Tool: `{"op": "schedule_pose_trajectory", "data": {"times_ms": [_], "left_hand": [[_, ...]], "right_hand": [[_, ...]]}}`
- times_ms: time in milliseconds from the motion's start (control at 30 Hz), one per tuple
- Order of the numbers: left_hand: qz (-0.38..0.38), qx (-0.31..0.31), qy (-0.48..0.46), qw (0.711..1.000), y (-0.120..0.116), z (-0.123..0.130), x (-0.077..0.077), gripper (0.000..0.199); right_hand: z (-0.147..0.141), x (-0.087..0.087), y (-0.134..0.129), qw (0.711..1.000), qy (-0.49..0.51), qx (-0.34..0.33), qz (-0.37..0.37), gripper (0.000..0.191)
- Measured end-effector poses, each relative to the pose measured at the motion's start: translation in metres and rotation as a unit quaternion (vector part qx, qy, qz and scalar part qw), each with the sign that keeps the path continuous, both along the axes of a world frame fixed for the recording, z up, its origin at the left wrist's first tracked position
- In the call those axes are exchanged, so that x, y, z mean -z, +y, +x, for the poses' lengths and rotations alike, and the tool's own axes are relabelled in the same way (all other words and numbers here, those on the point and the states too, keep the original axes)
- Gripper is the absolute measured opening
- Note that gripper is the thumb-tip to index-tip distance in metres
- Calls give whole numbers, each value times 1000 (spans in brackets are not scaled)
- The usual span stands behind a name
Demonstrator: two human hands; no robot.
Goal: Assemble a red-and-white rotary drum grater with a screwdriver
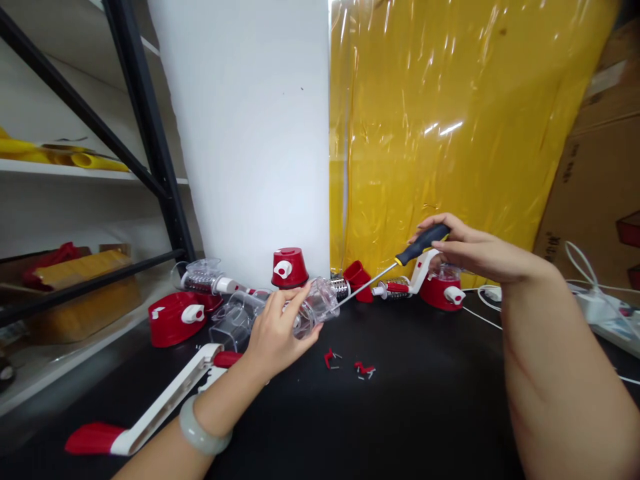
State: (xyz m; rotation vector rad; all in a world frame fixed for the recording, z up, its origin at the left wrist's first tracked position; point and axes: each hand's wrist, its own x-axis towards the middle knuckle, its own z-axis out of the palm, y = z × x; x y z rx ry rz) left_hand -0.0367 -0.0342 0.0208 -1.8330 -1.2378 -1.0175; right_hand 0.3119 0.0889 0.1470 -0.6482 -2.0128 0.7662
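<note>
My left hand [283, 327], with a pale bangle on its wrist, holds a clear plastic housing [323, 300] above the black table. In my right hand [457, 247] is a screwdriver [423, 244] with a dark blue and yellow handle. Its shaft slants down to the left, and the tip meets the right end of the clear housing. Whether the tip sits in a screw cannot be made out. Small red pieces [364, 368] and several loose screws lie on the table just in front of the housing.
Red bases [175, 320] with white knobs stand at the left, middle and right. A white crank arm with a red end [170, 400] lies front left. Metal grater drums rest along the back. White cables and a power strip [610, 320] are at right; shelving [165, 167] rises at left.
</note>
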Motion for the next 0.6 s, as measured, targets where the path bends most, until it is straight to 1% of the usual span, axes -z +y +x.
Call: {"op": "schedule_pose_trajectory", "data": {"times_ms": [67,100,133,200,233,267,300,400,500,533,567,600], "left_hand": [[2,0,-3,1000,0,0,0,69],[3,0,-2,1000,0,0,0,69],[5,-1,-1,1000,-1,0,-1,69],[7,-2,6,1000,-1,1,-1,68],[6,-3,9,1000,0,1,-2,67],[4,-5,11,1000,0,0,-2,67],[1,-8,10,1000,0,0,-1,67],[-3,-9,0,1000,2,-2,0,67],[-4,-7,-7,1000,2,-3,1,67],[-3,-6,-7,1000,2,-3,1,67],[-2,-4,-6,1000,2,-3,1,67],[0,-2,-6,1000,1,-2,1,68]], "right_hand": [[0,-2,-3,1000,-5,-18,-23,39],[-1,-3,-5,1000,-14,-4,-23,37],[-3,-4,-6,999,-29,29,-19,39],[-8,-5,-5,992,-59,114,0,51],[-10,-5,-3,988,-59,142,10,55],[-12,-4,-1,988,-46,148,17,56],[-12,-3,1,990,-24,136,19,54],[-10,0,5,998,14,63,-6,40],[-5,0,1,999,7,-2,-39,41],[-4,-1,-1,999,-3,-16,-44,39],[-4,-2,-3,999,-20,-16,-44,38],[-4,-3,-4,998,-44,1,-40,42]]}}
